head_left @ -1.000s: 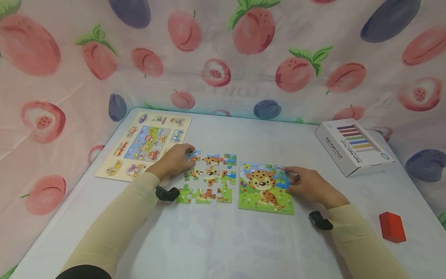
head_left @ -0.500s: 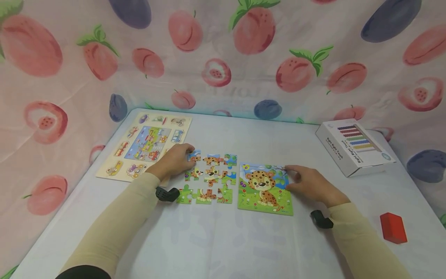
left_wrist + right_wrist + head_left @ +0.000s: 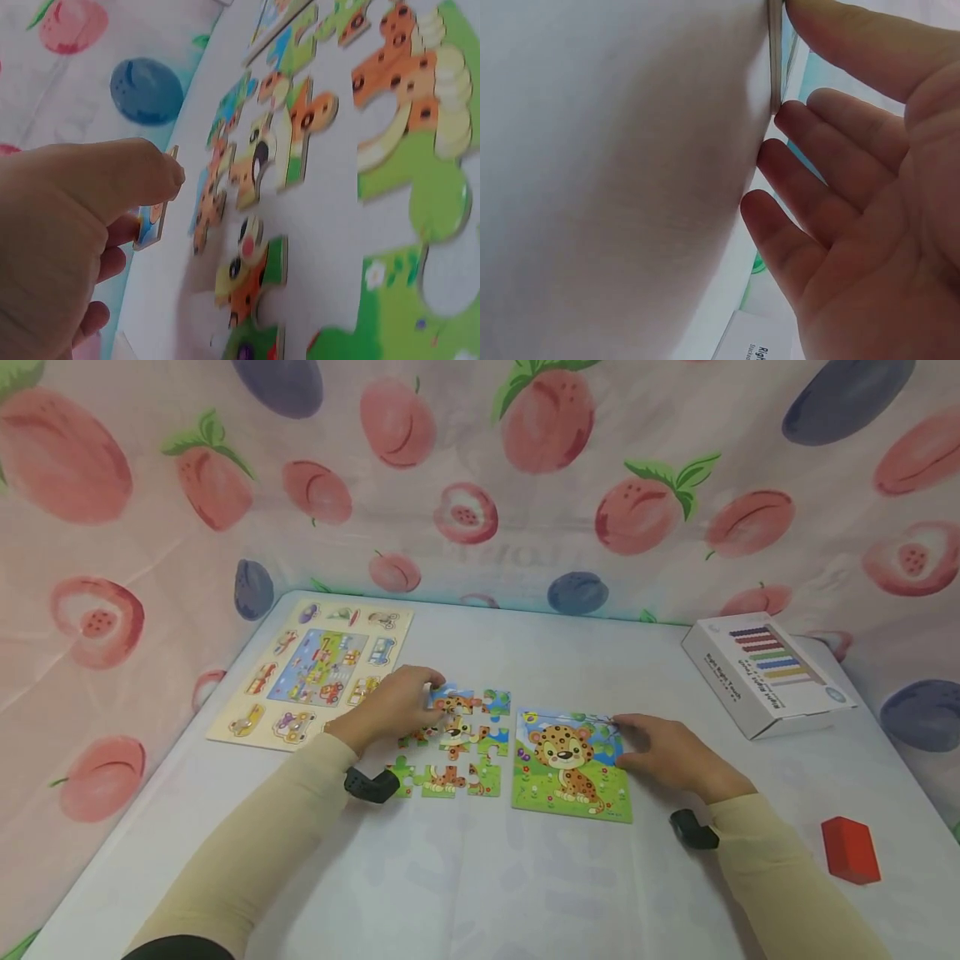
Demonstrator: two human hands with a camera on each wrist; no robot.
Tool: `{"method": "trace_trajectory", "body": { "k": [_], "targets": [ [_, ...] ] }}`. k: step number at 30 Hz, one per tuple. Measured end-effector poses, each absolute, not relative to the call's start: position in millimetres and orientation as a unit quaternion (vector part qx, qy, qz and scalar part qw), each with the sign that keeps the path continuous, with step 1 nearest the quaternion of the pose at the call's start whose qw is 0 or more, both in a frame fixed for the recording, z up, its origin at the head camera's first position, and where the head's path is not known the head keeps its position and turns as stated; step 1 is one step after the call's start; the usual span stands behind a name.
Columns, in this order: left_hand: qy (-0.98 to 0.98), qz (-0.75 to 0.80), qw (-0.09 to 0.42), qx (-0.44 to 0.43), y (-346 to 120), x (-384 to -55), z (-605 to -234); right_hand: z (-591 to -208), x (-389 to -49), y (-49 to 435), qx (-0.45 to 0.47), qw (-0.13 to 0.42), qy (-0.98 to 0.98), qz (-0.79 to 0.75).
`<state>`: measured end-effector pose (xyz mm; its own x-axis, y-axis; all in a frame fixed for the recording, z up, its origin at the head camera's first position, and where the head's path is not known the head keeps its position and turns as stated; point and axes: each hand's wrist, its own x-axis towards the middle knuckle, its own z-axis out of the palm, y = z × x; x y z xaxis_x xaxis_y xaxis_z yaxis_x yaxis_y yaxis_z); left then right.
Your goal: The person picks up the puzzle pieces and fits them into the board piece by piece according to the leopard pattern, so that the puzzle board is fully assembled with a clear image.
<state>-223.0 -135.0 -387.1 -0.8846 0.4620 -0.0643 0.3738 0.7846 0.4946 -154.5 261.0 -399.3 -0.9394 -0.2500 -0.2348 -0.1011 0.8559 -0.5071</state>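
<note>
My left hand (image 3: 393,703) pinches a jigsaw piece (image 3: 152,223) between thumb and fingers, lifted off the table; the hand mostly hides it in the head view. Below and beside it lie the other loose jigsaw pieces (image 3: 455,735), laid out in spaced rows and printed with parts of a leopard, grass and sky. To their right lies a square leopard picture board (image 3: 572,768). At this board's far right corner, my right hand (image 3: 667,753) touches the edge with thumb and fingertips. In the right wrist view the other fingers are loosely extended.
A wooden vehicle puzzle board (image 3: 251,693) lies at the back left, partly behind the left hand. At the back right is a white box (image 3: 723,677) showing coloured bars. A red block (image 3: 851,850) rests at the right of the white-covered table (image 3: 540,893).
My left hand has moved slightly right with the top-left jigsaw piece, which has left its spot and now sits in its grip. The right hand stays at the picture board, which shifted slightly left earlier.
</note>
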Motion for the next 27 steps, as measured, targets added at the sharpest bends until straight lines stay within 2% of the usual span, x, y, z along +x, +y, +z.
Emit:
{"method": "trace_trajectory", "body": {
  "k": [27],
  "targets": [
    [0.920,0.237,0.112,0.291,-61.5,-207.3,-396.2,-398.1,-154.0,261.2,-0.095,0.148,0.952,-0.252]
  ]
}}
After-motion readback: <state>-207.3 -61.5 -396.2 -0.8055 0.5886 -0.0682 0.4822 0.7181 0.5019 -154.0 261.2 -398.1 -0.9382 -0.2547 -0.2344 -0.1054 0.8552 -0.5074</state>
